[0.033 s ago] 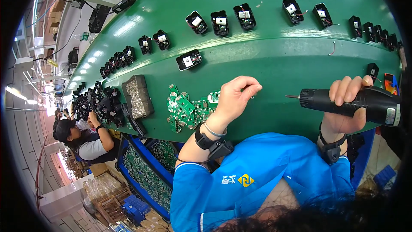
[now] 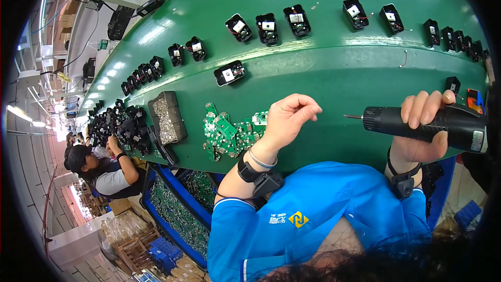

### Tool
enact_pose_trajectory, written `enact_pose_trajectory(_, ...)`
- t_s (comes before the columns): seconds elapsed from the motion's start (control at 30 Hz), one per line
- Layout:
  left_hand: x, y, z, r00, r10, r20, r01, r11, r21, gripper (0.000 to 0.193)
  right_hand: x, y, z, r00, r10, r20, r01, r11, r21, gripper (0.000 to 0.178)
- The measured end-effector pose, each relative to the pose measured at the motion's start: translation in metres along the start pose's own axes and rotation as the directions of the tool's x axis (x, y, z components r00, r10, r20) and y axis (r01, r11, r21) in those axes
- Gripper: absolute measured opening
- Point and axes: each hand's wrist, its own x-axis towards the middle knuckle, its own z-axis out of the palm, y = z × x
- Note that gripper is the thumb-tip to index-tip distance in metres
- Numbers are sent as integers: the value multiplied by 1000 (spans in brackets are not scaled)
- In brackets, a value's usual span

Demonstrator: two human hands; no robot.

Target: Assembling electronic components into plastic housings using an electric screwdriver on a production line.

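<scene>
My right hand (image 2: 425, 117) is wrapped round a black electric screwdriver (image 2: 454, 127), which lies level with its bit (image 2: 353, 117) pointing left. My left hand (image 2: 292, 120) is raised over the bench, thumb and fingers pinched together facing the bit, with a gap between them. Whatever is in the pinch is too small or hidden to make out. Just left of that wrist lies a loose pile of green circuit boards (image 2: 225, 130). Beyond it, a black housing (image 2: 229, 73) with a white part inside rests on the green bench (image 2: 334, 83).
More black housings (image 2: 267, 28) stand in a row along the far side. A dark tray (image 2: 177, 115) of small metal pieces and a heap of black parts (image 2: 120, 125) are at left, by a co-worker (image 2: 99, 164). Blue bins (image 2: 172, 209) of boards stand below the bench edge.
My left hand has shifted very slightly to the right. The screwdriver's bit has edged a little to the left, so the two are slightly closer.
</scene>
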Motion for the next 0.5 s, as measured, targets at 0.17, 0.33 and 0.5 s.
enact_pose_trajectory(0.17, -5, -11, 19, 987, -63, 145, 148, 694, -705, 12, 11, 4, 16, 993, -33, 109, 19, 992, 128, 51)
enact_pose_trajectory(0.33, -4, -11, 26, 979, -39, 200, 183, 598, -781, 14, 9, 1, 21, 995, 25, 99, -31, 998, 58, 55)
enact_pose_trajectory(0.5, -3, -10, 27, 977, -25, 212, 179, 638, -749, 12, 9, 1, 21, 994, 36, 105, -42, 998, 53, 56)
